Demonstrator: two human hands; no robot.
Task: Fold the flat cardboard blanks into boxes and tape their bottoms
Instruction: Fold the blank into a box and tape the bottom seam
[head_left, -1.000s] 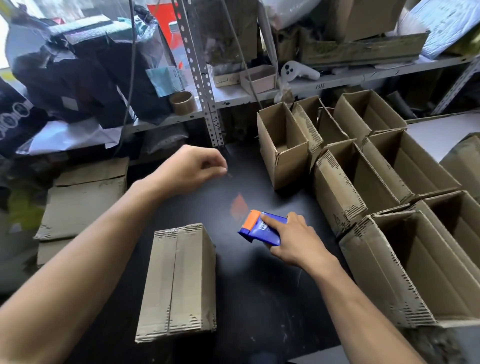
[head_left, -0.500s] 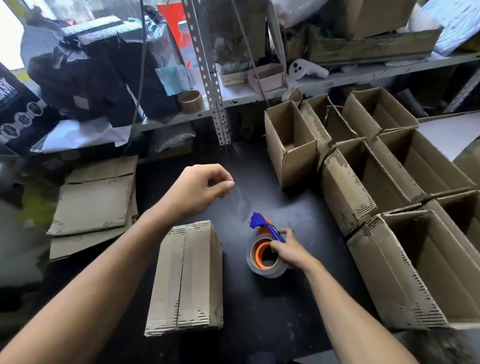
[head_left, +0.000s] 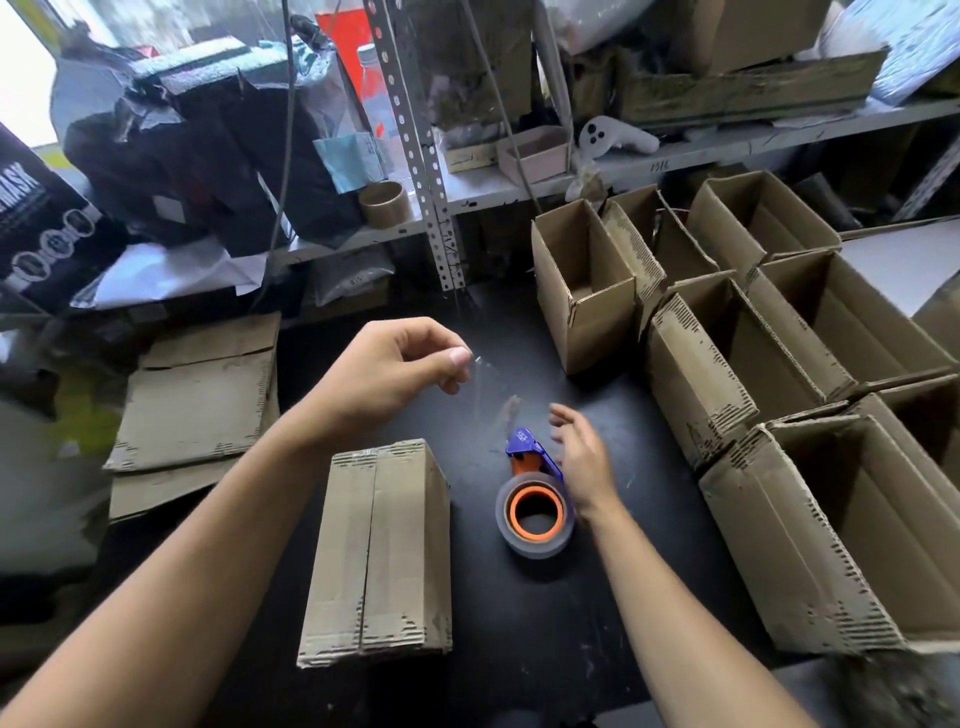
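A folded cardboard box (head_left: 382, 551) stands bottom-up on the black table (head_left: 519, 649), its two flaps meeting in a middle seam. My left hand (head_left: 384, 374) hovers above its far end and pinches the end of a clear strip of tape (head_left: 491, 387). The tape dispenser (head_left: 535, 499), blue and orange with a clear roll, lies on the table right of the box. My right hand (head_left: 582, 457) is just above and beside the dispenser, fingers relaxed, holding nothing.
Several open, assembled boxes (head_left: 727, 364) crowd the right side of the table. A stack of flat cardboard blanks (head_left: 200, 395) lies at the left. A cluttered metal shelf (head_left: 519, 192) runs along the back, with a spare tape roll (head_left: 384, 203) on it.
My right hand set the dispenser down on the table and let go of it. My left hand kept the tape end pinched and drew back toward the box.
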